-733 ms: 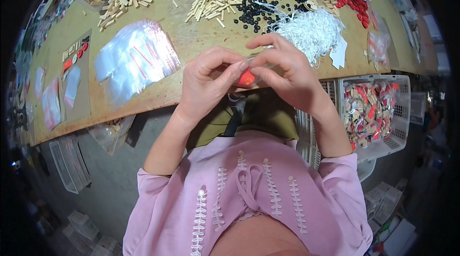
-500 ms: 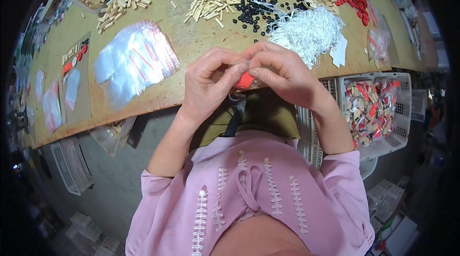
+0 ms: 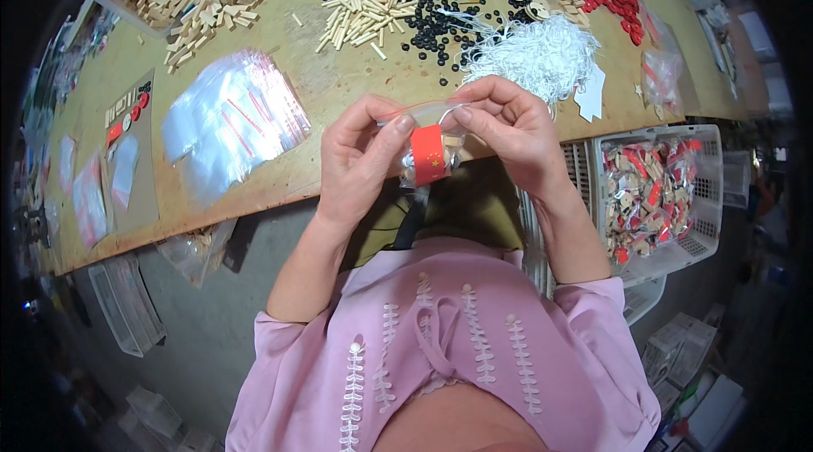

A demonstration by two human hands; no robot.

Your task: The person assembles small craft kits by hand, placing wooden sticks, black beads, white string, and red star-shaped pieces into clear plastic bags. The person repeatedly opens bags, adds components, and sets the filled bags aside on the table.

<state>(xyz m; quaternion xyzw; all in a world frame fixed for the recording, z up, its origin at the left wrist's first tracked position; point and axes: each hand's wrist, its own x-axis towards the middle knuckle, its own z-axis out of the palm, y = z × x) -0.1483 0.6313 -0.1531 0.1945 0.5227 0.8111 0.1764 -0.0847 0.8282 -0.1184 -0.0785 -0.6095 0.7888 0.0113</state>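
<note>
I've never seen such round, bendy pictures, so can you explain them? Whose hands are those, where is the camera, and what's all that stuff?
There's no robot here, just a person working with bare hands. The camera is worn on that person's head and looks down; its very wide lens bends straight edges.

The left hand and right hand pinch the upper part of a small clear bag. Through it you can see a red piece with yellow stars.

On the table lie wooden sticks, little black rings, a heap of white string, red pieces and a pile of flat clear bags. To the right, a pale basket holds many colourful bits.
</note>
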